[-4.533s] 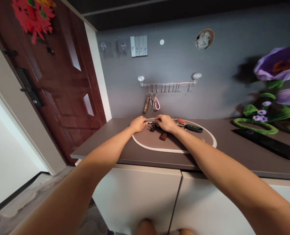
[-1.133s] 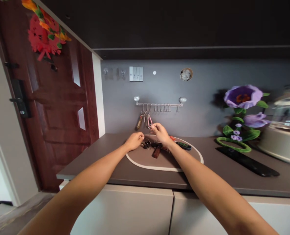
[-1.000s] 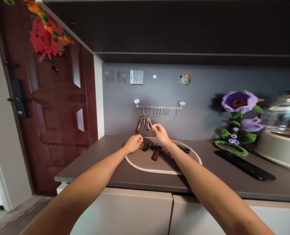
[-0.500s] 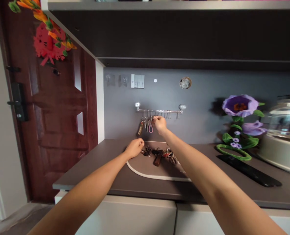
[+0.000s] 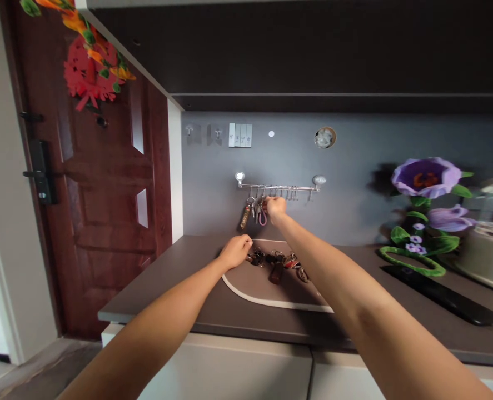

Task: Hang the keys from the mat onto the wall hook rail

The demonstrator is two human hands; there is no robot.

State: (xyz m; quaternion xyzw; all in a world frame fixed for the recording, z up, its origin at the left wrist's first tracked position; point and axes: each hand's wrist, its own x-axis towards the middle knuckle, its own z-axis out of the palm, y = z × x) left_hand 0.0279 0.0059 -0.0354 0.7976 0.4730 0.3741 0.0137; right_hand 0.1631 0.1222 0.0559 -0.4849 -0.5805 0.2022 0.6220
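My right hand (image 5: 276,208) is raised to the chrome hook rail (image 5: 298,188) on the grey wall, fingers pinched on a small key ring at a hook. Just left of it hang a brown key fob (image 5: 244,216) and a pink carabiner (image 5: 263,218). My left hand (image 5: 238,251) rests loosely closed on the counter at the left edge of an oval brown mat (image 5: 271,294); whether it holds anything is hidden. A heap of keys (image 5: 277,262) with a dark red fob lies on the mat beside that hand.
A dark red door (image 5: 100,183) with a black handle stands at the left. On the counter to the right are purple artificial flowers (image 5: 427,211), a long black object (image 5: 446,297) and a pale lidded vessel (image 5: 490,261). White cabinet doors (image 5: 225,372) lie below.
My right hand lifted a key ring from the pile on the mat up to the hook rail. My left hand stayed by the keys on the mat.
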